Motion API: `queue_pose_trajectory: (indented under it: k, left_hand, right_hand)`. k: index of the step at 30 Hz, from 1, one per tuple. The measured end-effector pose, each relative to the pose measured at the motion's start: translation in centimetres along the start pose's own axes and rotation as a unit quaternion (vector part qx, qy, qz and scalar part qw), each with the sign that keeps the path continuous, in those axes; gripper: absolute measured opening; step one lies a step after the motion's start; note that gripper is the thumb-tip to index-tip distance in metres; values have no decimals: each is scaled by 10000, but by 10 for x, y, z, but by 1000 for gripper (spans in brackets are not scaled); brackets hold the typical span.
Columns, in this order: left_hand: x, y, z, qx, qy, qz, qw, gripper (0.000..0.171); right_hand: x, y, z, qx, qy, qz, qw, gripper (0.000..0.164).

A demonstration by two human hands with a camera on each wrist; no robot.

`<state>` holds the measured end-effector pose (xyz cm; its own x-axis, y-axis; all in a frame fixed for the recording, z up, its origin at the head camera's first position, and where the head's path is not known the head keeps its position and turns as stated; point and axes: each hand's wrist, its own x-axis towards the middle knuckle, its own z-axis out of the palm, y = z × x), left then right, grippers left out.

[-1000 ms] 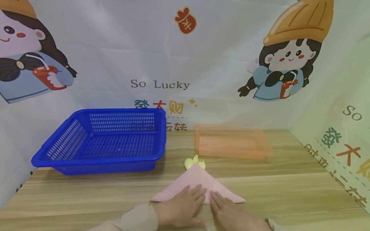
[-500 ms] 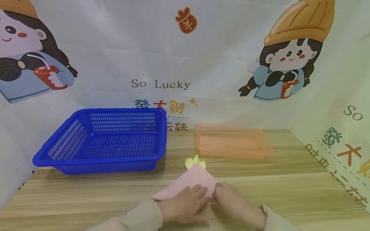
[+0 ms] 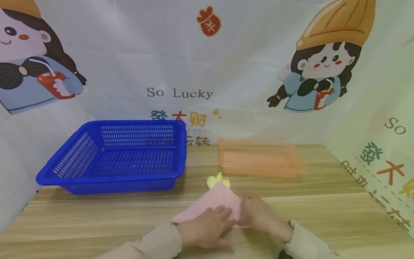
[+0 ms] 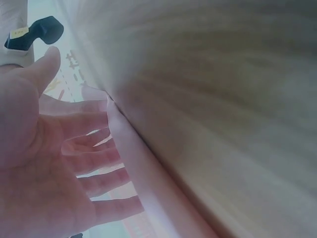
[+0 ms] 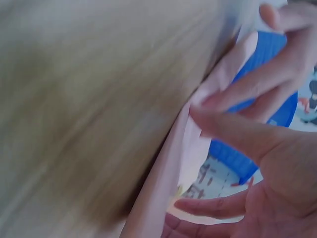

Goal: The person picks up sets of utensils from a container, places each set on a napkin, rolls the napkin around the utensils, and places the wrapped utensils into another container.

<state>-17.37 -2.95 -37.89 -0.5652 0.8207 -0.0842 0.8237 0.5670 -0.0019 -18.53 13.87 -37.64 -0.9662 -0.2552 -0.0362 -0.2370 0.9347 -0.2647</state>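
A pink napkin (image 3: 211, 201) lies on the wooden table with its point facing away from me. The heads of a pale yellow spoon (image 3: 211, 182), knife (image 3: 219, 176) and fork (image 3: 225, 180) stick out beyond that point; the handles are hidden. My left hand (image 3: 208, 227) presses flat on the napkin's near middle, its fingers spread. At the right side my right hand (image 3: 260, 215) has curled fingers and grips the napkin's edge, turning it inward. In the right wrist view the thumb (image 5: 223, 126) lies against the fold.
A large blue basket (image 3: 126, 183) stands at the left of the table (image 3: 323, 208). Farther back on the right is a smaller orange basket (image 3: 258, 171). A printed cloth backdrop (image 3: 245, 86) surrounds the table's back and sides.
My right hand has gone from lying flat on the napkin to gripping its right corner, which is now folded in toward the middle. The left hand has stayed nearly in place.
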Motion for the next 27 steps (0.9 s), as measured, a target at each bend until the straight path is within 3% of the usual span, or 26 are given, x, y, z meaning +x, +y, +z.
queue_pose_trajectory:
  k: [5,14,16,20,23,27]
  left_hand:
    - [0,1,0,-51,-114,-57,9999,66]
    - [0,0,-1,-23,-49,5,10000,65]
    - [0,0,-1,-17,-24,36,10000,64]
    - [0,-1,-1,-7,2,73,10000,64]
    - [1,-1,-2,25,14,90,10000,63]
    - [1,-2,-2,76,8,83,9999,62]
  right_hand:
    - [8,5,-3,-193,-480,280,9983,67]
    - [7,12,-7,64,-647,601,9961,53]
    - [6,15,-7,276,-614,492,9965,49]
    - [7,22,-6,1108,-633,146,9917,25]
    - [7,29,-8,2014,-958,-15,9748,13]
    - [8,34,-11,3100,-1667,-64,9360,12]
